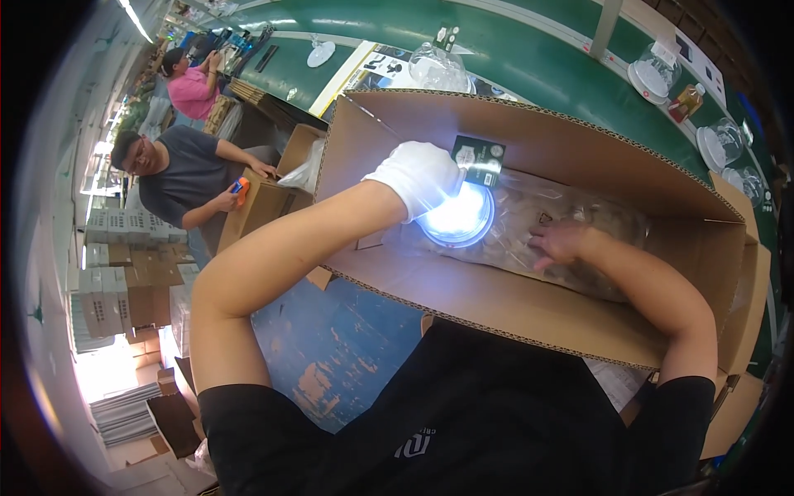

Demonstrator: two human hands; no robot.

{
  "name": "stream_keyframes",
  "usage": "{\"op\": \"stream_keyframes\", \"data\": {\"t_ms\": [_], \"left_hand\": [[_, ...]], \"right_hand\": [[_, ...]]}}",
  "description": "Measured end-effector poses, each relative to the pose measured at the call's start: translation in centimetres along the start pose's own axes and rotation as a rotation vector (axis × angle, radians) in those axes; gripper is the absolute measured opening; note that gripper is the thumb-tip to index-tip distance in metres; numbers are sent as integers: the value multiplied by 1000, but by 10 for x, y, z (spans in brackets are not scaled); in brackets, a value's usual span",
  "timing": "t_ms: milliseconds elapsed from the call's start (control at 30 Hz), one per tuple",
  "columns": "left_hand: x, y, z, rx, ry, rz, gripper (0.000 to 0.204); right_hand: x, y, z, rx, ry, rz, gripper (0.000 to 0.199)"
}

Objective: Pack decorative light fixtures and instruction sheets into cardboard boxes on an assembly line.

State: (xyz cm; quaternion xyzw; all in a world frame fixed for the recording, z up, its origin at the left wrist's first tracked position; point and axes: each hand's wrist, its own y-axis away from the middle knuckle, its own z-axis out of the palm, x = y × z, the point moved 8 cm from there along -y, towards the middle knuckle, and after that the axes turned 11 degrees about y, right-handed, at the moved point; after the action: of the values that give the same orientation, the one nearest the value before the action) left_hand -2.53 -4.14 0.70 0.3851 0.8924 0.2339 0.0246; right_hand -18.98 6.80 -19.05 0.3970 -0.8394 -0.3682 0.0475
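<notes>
My left hand (pixel 423 178), in a white glove, is closed on a round lamp (pixel 456 217) that glows bright white. A dark green printed tag (pixel 480 160) stands up beside the glove at the lamp's upper edge. Both hands are inside a long open cardboard box (pixel 496 299). My bare right hand (pixel 566 243) lies with its fingers spread on clear plastic wrapping (pixel 608 217) over brownish, lumpy contents, which I cannot make out. Glare and the glove hide how my left fingers grip the lamp.
Beyond the box runs a green workbench (pixel 529 50), with a clear-domed lamp (pixel 438 68) behind the box and several more at right. To the left, a co-worker (pixel 184 169) holds an orange-and-blue tool (pixel 240 190) at another carton (pixel 258 211). Stacked boxes (pixel 132 281) stand farther left.
</notes>
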Motion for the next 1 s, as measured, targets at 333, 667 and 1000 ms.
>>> {"op": "stream_keyframes", "data": {"t_ms": [333, 667, 1000], "left_hand": [[7, -4, -1, 40, -135, 78, 31], [8, -12, 7, -17, -188, 65, 26], [8, -18, 12, -35, -85, 47, 31]], "right_hand": [[-3, -1, 26, -111, 30, -8, 85], [1, 3, 18, -337, -36, 217, 60], [-1, -13, 36, -270, 240, 119, 61]]}}
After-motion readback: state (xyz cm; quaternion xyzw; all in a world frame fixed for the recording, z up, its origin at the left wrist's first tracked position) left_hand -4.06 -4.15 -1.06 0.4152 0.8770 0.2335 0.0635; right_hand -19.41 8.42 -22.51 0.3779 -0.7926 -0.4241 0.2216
